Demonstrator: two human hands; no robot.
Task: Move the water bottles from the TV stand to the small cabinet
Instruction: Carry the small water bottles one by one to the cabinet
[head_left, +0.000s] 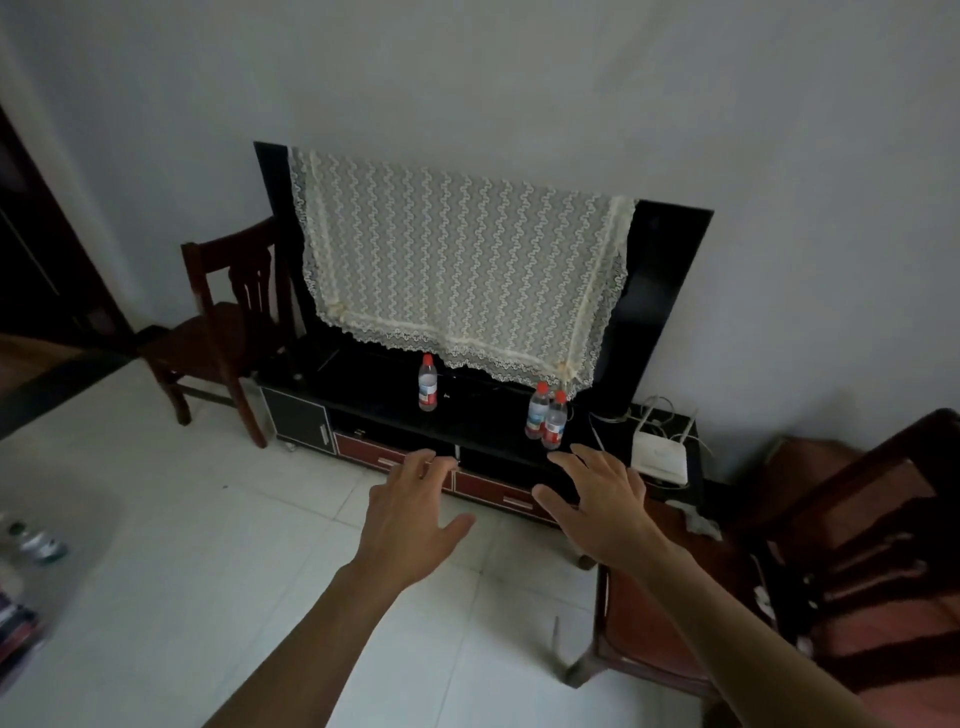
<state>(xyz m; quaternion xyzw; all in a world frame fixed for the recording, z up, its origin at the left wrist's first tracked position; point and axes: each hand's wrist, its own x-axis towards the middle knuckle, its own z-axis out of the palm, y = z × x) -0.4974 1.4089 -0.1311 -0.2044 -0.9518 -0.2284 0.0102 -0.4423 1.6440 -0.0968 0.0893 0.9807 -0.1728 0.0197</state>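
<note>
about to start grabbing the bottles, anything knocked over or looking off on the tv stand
Nothing is knocked over: all three water bottles stand upright and capped. The only oddity is the lace cloth, which hangs crooked over the TV.

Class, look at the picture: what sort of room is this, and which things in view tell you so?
Most likely a living room in a home. A television draped with a lace cloth stands on a low TV stand against the wall, wooden chairs sit beside it, and a white router rests on the stand.
</note>
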